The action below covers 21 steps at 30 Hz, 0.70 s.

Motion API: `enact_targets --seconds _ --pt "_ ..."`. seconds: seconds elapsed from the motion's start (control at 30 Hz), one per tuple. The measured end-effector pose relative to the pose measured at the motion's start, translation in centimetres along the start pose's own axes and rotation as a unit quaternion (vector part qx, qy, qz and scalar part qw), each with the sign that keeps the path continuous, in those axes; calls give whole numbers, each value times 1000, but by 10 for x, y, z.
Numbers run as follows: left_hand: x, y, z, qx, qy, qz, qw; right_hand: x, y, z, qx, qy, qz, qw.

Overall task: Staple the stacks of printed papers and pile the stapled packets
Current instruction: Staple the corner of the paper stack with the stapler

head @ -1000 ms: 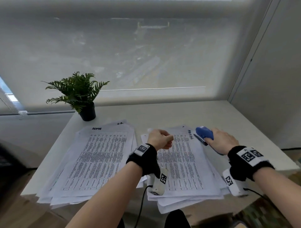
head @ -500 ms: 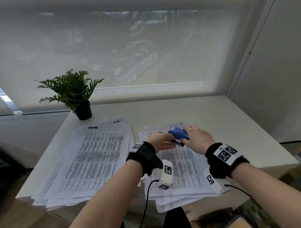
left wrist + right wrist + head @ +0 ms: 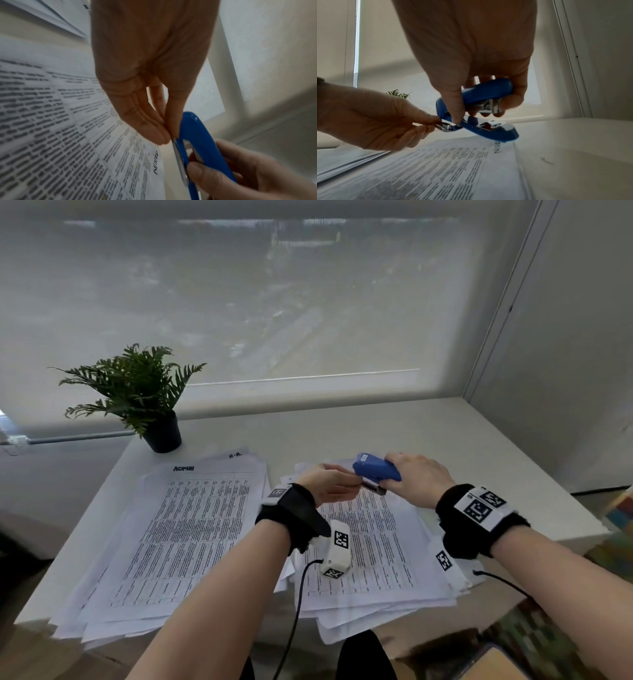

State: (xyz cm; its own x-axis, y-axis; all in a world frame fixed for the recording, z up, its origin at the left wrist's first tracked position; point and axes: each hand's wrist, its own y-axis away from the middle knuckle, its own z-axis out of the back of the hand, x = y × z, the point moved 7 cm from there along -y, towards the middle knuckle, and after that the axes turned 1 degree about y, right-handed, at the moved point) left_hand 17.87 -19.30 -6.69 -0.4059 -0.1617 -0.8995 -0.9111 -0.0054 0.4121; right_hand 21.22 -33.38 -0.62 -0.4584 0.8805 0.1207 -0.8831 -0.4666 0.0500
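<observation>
A blue stapler [image 3: 375, 469] is held in the air over the far end of the right stack of printed papers [image 3: 373, 546]. My right hand [image 3: 394, 479] grips its body, thumb on one side and fingers wrapped round the other [image 3: 481, 94]. My left hand [image 3: 351, 487] pinches the metal front end of the stapler [image 3: 445, 126] between thumb and fingertips [image 3: 163, 135]. The stapler's jaws hang slightly apart. A second, wider stack of printed papers [image 3: 185, 529] headed "ADMIN" lies to the left. Both stacks are loosely fanned.
A small potted fern [image 3: 137, 392] stands at the table's back left corner. The white table [image 3: 394, 429] runs to a window with a drawn blind behind and a wall on the right. Cables hang from both wrist cameras over the front edge.
My right hand lifted the stapler from the table beside the right stack and carried it left, over the stack. My left hand rose and took hold of the stapler's front end.
</observation>
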Motion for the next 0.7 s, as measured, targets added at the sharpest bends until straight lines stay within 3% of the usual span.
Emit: enact_targets --seconds 0.1,0.2,0.27,0.33,0.43,0.6,0.7 --pt "-7 -4 -6 -34 33 -38 998 -11 -5 5 -7 -7 -19 1000" --pt "-14 -4 11 -142 17 -87 986 -31 -7 9 2 -5 -49 999" --pt "-17 -2 30 -207 -65 -103 971 -52 -7 10 2 -10 -84 996" --pt "-20 2 43 -236 -216 -112 941 -76 -8 7 7 -16 -125 992" --pt "-21 7 37 -213 -424 -115 873 -107 -6 -2 17 -20 -188 982" --pt "-3 3 9 -118 -613 -44 780 -132 -1 -22 51 -5 -231 972" --pt "8 4 10 -82 -642 -5 762 -136 -1 -26 44 -6 -230 972"
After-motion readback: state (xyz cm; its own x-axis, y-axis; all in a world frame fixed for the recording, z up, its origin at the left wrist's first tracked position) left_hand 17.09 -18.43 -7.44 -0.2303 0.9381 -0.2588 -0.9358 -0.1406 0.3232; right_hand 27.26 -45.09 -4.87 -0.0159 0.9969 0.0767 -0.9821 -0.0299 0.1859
